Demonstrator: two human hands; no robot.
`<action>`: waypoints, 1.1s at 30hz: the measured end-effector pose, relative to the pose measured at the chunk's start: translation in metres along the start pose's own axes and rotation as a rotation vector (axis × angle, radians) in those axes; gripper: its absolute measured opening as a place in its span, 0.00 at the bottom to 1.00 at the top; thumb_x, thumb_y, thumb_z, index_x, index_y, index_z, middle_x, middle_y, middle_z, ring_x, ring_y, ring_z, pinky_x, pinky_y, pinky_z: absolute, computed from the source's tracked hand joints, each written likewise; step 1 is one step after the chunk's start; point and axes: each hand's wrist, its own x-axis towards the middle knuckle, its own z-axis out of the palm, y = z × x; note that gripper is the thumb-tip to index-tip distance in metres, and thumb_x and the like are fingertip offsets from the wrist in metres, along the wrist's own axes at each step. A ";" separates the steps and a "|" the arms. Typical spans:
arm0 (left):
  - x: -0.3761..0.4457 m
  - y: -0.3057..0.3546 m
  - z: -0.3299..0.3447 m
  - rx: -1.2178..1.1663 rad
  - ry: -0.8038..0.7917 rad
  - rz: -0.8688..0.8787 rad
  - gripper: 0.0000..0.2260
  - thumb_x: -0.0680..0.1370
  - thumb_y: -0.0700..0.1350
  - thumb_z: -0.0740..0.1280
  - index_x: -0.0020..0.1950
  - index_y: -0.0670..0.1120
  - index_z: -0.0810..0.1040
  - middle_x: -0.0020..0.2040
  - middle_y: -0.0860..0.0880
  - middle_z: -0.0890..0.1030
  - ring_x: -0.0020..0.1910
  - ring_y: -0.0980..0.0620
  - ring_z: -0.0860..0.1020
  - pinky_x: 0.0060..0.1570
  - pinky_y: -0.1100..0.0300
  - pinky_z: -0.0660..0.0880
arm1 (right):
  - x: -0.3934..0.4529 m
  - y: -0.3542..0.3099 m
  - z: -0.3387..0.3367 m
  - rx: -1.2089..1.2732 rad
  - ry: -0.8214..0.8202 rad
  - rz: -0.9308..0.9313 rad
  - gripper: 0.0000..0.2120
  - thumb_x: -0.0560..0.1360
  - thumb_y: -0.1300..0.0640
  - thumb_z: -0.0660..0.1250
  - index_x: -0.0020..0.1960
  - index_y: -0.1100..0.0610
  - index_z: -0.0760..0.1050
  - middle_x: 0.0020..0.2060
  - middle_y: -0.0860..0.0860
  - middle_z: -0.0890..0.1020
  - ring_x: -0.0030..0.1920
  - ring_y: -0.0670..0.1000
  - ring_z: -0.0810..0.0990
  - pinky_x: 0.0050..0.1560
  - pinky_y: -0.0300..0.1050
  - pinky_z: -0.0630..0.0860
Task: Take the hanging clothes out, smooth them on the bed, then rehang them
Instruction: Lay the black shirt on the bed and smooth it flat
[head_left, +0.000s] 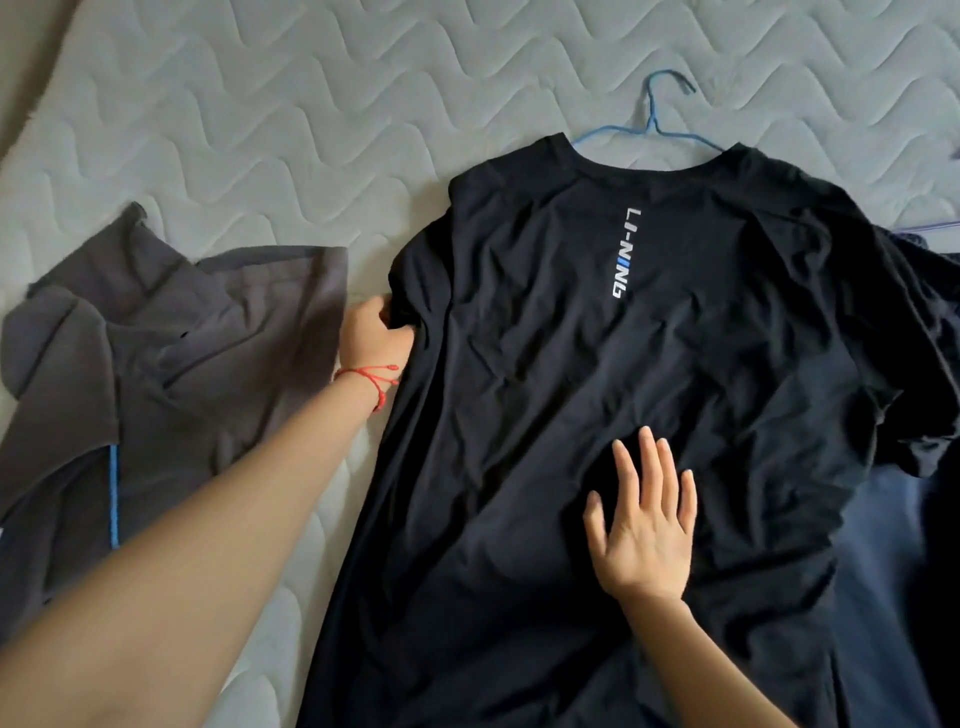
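A black T-shirt with white vertical lettering lies spread on the quilted mattress, back side up and wrinkled. A blue wire hanger sticks out of its collar. My left hand, with a red string on the wrist, grips the edge of the shirt's left sleeve. My right hand lies flat on the lower middle of the shirt with fingers straight and spread.
A grey garment lies crumpled at the left with a blue hanger bar showing at its edge. A dark blue cloth lies under the shirt at the right. Another hanger's thin bar pokes in at the right edge.
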 end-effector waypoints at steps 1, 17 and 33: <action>0.004 0.004 0.002 -0.028 0.024 -0.016 0.14 0.71 0.35 0.62 0.55 0.37 0.79 0.51 0.36 0.81 0.51 0.40 0.78 0.47 0.59 0.70 | 0.000 0.000 0.000 -0.001 -0.003 0.001 0.27 0.72 0.46 0.54 0.68 0.56 0.64 0.71 0.57 0.65 0.72 0.56 0.59 0.73 0.50 0.45; -0.011 0.022 0.030 -0.002 -0.038 0.314 0.16 0.73 0.50 0.62 0.52 0.40 0.78 0.49 0.40 0.79 0.50 0.44 0.77 0.49 0.60 0.69 | 0.002 0.002 0.005 -0.012 -0.007 0.013 0.28 0.72 0.46 0.52 0.69 0.55 0.61 0.72 0.55 0.59 0.76 0.45 0.39 0.74 0.49 0.43; 0.067 0.026 -0.050 -0.322 0.340 -0.062 0.12 0.72 0.36 0.61 0.51 0.36 0.81 0.49 0.37 0.82 0.45 0.48 0.78 0.48 0.68 0.74 | 0.001 0.002 0.005 0.032 0.001 0.007 0.28 0.72 0.45 0.53 0.69 0.55 0.61 0.72 0.54 0.59 0.75 0.44 0.39 0.74 0.48 0.41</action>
